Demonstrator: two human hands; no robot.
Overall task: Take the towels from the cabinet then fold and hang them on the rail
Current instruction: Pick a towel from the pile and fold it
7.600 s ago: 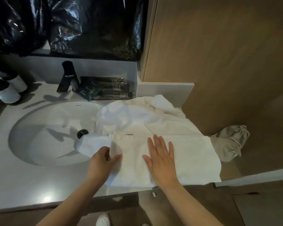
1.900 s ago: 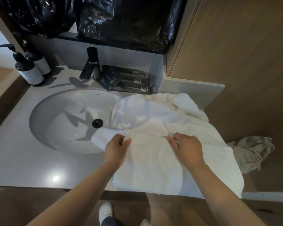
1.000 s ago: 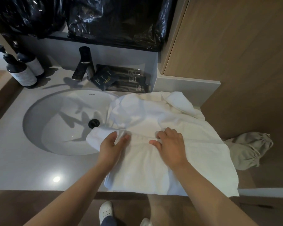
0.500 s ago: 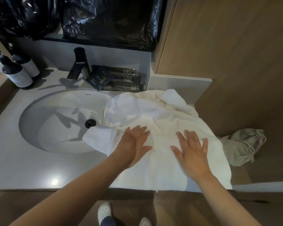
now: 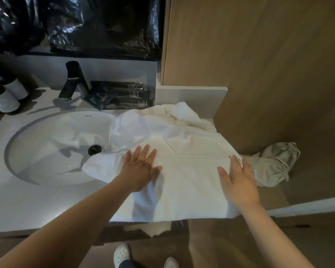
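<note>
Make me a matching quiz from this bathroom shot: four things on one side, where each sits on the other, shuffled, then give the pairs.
Things:
1 towel
2 faucet
3 beige cloth
4 bottles

Places:
A behind the basin
B far left of the counter
C under the left hand and right hand
D right of the towel, by the wood panel

Pairs: 1-C; 2-A; 3-D; 4-B

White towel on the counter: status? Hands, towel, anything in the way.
Left hand and right hand open, flat on white towel. Towel spread on counter, left corner over sink. Beige cloth beside right edge.
</note>
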